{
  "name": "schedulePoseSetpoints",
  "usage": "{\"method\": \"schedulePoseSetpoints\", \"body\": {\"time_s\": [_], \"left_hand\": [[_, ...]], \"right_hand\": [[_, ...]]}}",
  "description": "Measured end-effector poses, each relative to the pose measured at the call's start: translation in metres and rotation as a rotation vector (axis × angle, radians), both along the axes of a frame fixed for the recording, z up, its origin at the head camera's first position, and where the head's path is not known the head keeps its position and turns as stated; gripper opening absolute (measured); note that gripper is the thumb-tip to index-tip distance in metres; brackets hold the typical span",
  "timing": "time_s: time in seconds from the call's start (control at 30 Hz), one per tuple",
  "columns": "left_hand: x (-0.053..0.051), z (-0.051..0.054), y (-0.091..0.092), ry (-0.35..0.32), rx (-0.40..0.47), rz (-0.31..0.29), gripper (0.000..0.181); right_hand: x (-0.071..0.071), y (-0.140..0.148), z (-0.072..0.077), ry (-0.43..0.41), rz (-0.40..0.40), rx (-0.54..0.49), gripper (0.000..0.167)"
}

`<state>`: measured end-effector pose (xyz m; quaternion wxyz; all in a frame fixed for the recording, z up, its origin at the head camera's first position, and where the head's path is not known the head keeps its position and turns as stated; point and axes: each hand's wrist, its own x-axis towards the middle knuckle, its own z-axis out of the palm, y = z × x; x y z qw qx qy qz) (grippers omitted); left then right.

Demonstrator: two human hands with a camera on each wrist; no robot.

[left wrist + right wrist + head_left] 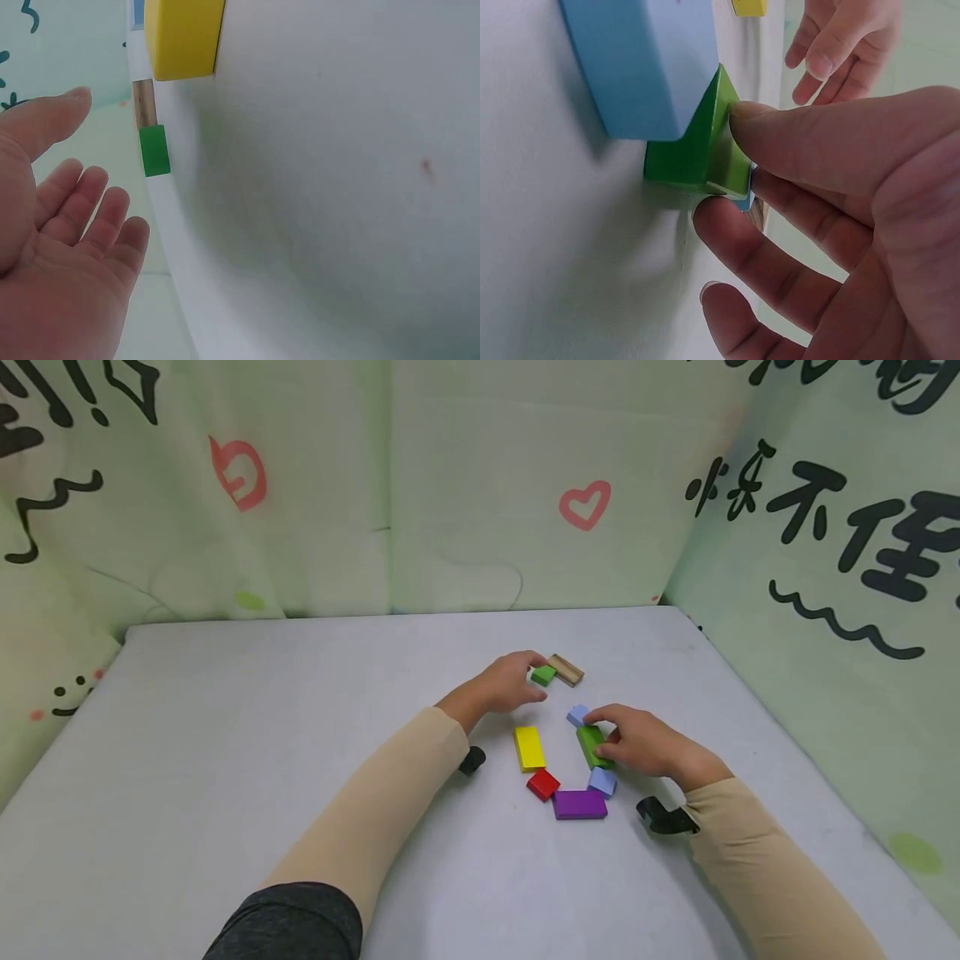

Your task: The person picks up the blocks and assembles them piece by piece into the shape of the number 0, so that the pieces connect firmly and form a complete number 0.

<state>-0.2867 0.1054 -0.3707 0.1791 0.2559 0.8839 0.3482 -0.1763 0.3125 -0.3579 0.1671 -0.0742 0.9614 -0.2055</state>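
Note:
My right hand [647,742] pinches a green wedge-shaped block [724,146] between thumb and fingers, low over the white table. Beside this block, a light blue block [641,67] stands in the foreground of the right wrist view. Another light blue block [577,715] lies just past its far end. My left hand [506,683] hovers farther up the table, thumb and fingers apart and holding nothing. Closest to it are a small green block [543,676] and a plain wooden block [566,669], which touch or nearly touch. In the left wrist view, a gap separates the left hand from that small green block.
A yellow block [529,749], a red block [543,784], a purple block [580,805] and a light blue block [602,782] curve round below the hands. Printed curtains [465,485] stand behind and beside the white table [187,760].

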Motion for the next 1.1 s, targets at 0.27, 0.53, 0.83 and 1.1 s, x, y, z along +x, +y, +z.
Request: {"method": "schedulePoseSetpoints", "body": {"time_s": [0.27, 0.53, 0.83, 1.1], "left_hand": [[-0.006, -0.004, 0.005, -0.023, 0.004, 0.039, 0.061], [-0.009, -0.002, 0.011, -0.037, -0.02, 0.029, 0.061], [-0.013, -0.005, 0.016, -0.049, -0.025, 0.032, 0.06], [-0.017, -0.008, 0.018, -0.041, -0.022, 0.021, 0.058]], "right_hand": [[0.0, -0.001, 0.0, 0.001, -0.007, -0.012, 0.048], [0.001, 0.0, -0.001, -0.005, -0.021, -0.016, 0.049], [0.002, -0.001, 0.0, -0.005, -0.018, -0.025, 0.048], [0.002, 0.0, -0.001, 0.004, -0.021, -0.03, 0.047]]}}
